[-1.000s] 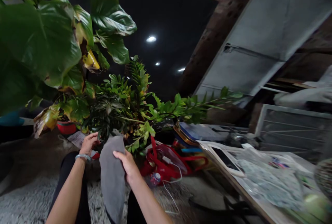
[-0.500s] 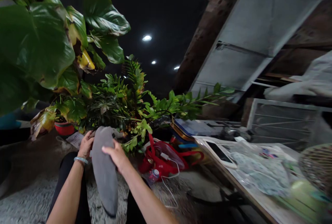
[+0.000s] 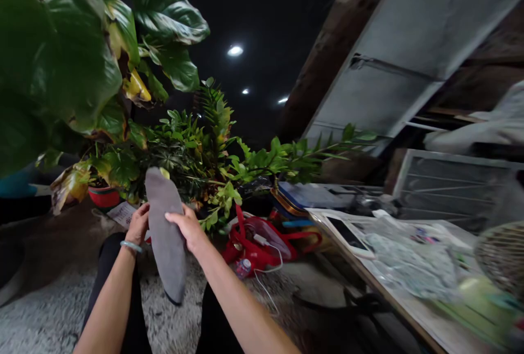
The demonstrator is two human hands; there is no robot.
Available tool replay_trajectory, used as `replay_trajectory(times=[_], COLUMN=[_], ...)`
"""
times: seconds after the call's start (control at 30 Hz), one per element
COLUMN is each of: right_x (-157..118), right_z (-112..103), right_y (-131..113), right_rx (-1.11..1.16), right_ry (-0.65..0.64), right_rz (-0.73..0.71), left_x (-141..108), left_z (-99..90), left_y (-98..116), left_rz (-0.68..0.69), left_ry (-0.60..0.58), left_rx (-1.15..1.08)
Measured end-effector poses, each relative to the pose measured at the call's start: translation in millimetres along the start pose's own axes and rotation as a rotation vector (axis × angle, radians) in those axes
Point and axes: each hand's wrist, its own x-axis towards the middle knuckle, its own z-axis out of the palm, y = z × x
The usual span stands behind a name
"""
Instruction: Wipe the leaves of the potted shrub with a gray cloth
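A long grey, rounded flat piece (image 3: 164, 239), like a shoe sole or insole, is held up between my hands above my lap. Its lower tip has a dark edge, and a small yellowish bit shows behind its top. My right hand (image 3: 189, 228) grips its right edge, thumb on the grey face and the other fingers behind. At its left edge my left hand (image 3: 138, 225), with a pale bracelet on the wrist, is closed on it, the fingertips partly hidden. A bit of red shows between the left hand and the piece.
Leafy plants (image 3: 262, 163) spread ahead, with a red pot (image 3: 103, 196) at left. A red bag (image 3: 262, 253) with a white cable lies on the floor. To the right a table (image 3: 393, 302) carries a white tablet (image 3: 347, 234), plastic wrap and a fan (image 3: 501, 253).
The grey piece has moved up slightly and its top now shows as a full rounded end. Both hands moved with it, and the view has shifted a little.
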Motion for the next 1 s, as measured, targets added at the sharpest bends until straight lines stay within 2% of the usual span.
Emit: replay_trajectory(times=[0.07, 0.1, 0.17, 0.23, 0.3, 0.37, 0.4, 0.47, 0.53, 0.6, 0.67, 0.73, 0.8, 0.87, 0.93, 1.0], right_x=[-13, -21, -31, -28, -12, 9, 18, 26, 18, 1, -14, -15, 0, 22, 39, 42], right_z=[-13, -19, -27, -28, -24, -20, -18, -17, -19, -23, -27, -29, -30, -30, -30, -30], right_y=[18, 18, 1, -28, -52, -59, -55, -32, -1, 22, 26, 10, -15, -34, -35, -18], right_rx=[-0.019, -0.027, -0.029, 0.012, 0.093, 0.182, 0.212, 0.233, 0.218, 0.202, 0.192, 0.17, 0.116, 0.082, 0.114, 0.177], right_ry=[-0.019, -0.031, -0.032, 0.022, 0.11, 0.191, 0.212, 0.215, 0.19, 0.156, 0.15, 0.2, 0.296, 0.392, 0.437, 0.394], right_rz=[0.085, 0.088, 0.021, -0.123, -0.29, -0.356, -0.313, -0.127, 0.054, 0.122, 0.078, -0.085, -0.305, -0.434, -0.385, -0.215], left_x=[2, 3, 4, 4, 2, 0, 0, -2, -3, -3, -2, -2, -1, -2, -3, -3], left_z=[-3.0, -4.6, -6.7, -6.9, -5.2, -2.7, -1.5, -0.2, -0.3, -1.4, -2.5, -2.6, -1.2, 1.0, 2.7, 3.2], left_y=[2, 3, 7, 10, 11, 11, 10, 10, 10, 12, 14, 15, 14, 12, 9, 7], left_rz=[-0.011, -0.013, -0.003, 0.011, 0.011, 0.003, 0.003, 0.015, 0.031, 0.043, 0.045, 0.045, 0.042, 0.039, 0.027, 0.011], left_ry=[-0.01, -0.014, -0.01, 0.002, 0.018, 0.035, 0.043, 0.057, 0.058, 0.053, 0.042, 0.029, 0.01, -0.009, -0.027, -0.039], left_rx=[0.003, -0.01, -0.056, -0.093, -0.101, -0.093, -0.09, -0.08, -0.067, -0.058, -0.053, -0.045, -0.028, -0.007, 0.003, -0.001])
